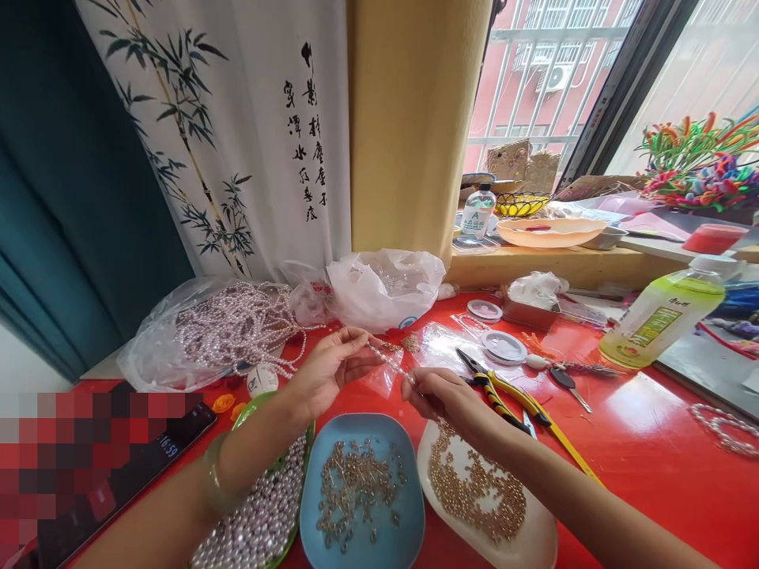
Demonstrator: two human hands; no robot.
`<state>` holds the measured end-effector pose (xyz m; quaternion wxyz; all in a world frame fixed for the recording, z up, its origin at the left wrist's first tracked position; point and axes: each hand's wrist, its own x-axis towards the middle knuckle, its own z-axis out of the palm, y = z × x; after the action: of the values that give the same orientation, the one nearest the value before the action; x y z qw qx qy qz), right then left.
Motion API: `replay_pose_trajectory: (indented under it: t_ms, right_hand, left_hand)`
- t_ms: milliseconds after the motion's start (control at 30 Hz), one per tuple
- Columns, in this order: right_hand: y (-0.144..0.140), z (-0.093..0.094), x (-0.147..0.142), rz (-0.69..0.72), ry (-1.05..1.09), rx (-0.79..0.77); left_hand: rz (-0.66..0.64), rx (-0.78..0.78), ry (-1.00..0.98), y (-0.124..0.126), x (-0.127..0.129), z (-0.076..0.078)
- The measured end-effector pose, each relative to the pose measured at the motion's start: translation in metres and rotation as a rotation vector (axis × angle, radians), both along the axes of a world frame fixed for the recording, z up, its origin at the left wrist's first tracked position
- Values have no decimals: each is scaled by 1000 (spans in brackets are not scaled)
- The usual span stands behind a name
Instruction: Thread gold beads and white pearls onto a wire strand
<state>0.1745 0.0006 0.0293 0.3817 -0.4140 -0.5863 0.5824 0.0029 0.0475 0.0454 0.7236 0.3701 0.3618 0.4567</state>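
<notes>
Red table [646, 442], two hands [326, 371] pinching one beaded strand [388, 359], three bead dishes [361, 490]

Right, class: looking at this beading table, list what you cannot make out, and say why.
Head view:
- What the left hand and right hand pinch between them: too thin and small.
- Phone screen: partly pixelated.
- Green dish of pearls: covered by the left forearm, cut by the bottom edge.
- White dish: partly under the right wrist.

A green drink bottle [664, 314] lies right of yellow-handled pliers [504, 391].
</notes>
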Motion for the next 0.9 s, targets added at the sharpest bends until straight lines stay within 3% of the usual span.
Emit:
replay_pose_trajectory:
  t_ms: [233, 533, 700, 900]
  right_hand:
    - [-1, 4, 0, -35, -40, -25]
    - [0, -2, 2, 18, -18, 14]
    - [-4, 4, 1, 14, -72, -10]
    - [-4, 5, 2, 84, -96, 79]
  left_hand:
    - [-20, 16, 14, 0, 0, -1]
    - [-55, 24, 19, -4, 1, 0]
    - [-54, 23, 36, -6, 2, 2]
    - [-66, 2, 38, -11, 5, 4]
